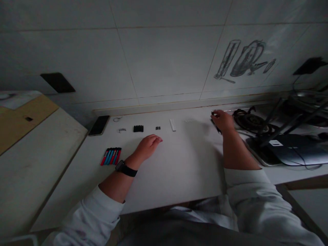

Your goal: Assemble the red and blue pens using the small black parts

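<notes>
Right hand [223, 121] — right of centre frame, fingers curled over a dark slender object [217, 128], its long axis near vertical in frame; whether it is actually gripped cannot be told. Left hand [148, 145] — centre frame, palm down, loosely spread, empty, well apart from the object.

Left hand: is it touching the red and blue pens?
No, the left hand rests on the white table, clearly apart from the pens, which lie to its left.
</notes>
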The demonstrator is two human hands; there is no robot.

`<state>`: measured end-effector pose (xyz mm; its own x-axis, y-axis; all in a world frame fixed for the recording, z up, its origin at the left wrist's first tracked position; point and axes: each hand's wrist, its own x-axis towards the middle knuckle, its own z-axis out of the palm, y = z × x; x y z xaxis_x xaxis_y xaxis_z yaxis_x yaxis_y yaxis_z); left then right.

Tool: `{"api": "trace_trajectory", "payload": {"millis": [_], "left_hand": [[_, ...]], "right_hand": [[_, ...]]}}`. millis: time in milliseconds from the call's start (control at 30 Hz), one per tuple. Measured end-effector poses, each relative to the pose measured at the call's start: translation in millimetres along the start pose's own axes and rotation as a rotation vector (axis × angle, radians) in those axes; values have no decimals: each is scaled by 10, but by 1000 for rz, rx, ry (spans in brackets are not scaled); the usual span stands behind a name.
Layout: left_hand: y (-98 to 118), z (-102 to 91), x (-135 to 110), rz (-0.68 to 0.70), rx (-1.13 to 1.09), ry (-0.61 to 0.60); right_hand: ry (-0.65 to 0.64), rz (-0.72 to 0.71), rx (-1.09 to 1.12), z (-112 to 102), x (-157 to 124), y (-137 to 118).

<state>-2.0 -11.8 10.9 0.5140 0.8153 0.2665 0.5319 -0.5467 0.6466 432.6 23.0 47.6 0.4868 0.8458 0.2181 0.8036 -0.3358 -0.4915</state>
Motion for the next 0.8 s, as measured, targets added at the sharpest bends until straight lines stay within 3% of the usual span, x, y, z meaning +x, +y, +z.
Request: {"api": "trace_trajectory", "payload": {"millis": [133, 333, 633, 800], "left_hand": [[25, -9, 4, -2, -4, 1], [57, -16, 0, -2, 16, -2], [37, -11, -2, 23, 27, -7], [23, -7, 1, 22, 45, -16]], "right_hand": [[-112, -16, -248, 191, -36, -39], [-160, -14, -349, 336, -59, -107], [-160, 40, -333, 60, 6, -11], [-261, 21, -336, 1, 7, 75]]}}
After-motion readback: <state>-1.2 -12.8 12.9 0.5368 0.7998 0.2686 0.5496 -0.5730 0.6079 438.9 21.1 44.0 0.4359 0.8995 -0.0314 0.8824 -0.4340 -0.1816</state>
